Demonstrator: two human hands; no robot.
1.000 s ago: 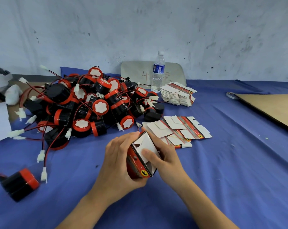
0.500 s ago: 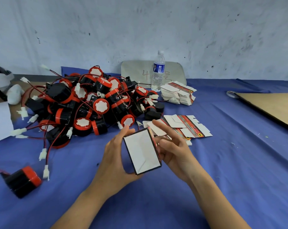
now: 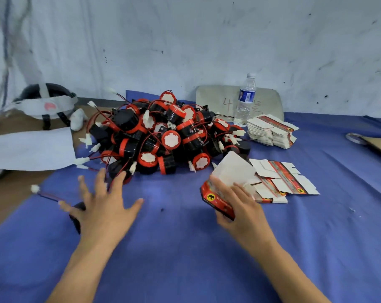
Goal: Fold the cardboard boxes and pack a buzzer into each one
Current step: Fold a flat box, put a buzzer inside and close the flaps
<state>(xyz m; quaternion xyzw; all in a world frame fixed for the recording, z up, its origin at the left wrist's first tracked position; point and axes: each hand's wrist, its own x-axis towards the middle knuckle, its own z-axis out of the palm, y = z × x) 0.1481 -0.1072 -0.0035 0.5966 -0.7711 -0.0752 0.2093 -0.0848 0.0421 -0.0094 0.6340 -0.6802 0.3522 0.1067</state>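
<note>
Two hands: left hand (image 3: 102, 207) splayed over buzzer (image 3: 76, 219), right hand (image 3: 239, 207) grips box (image 3: 230, 173).

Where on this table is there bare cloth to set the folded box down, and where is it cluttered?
Bare blue cloth lies between the left hand and the right hand holding the folded box, in front of the buzzer pile. More lies right of the flat box blanks, before the cardboard sheet. Crowded: the pile's wires and the blanks.

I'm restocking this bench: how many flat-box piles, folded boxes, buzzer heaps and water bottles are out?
Flat-box piles, far and near: 2
Folded box, in the right hand: 1
Buzzer heap: 1
Water bottle: 1
Total: 5
</note>
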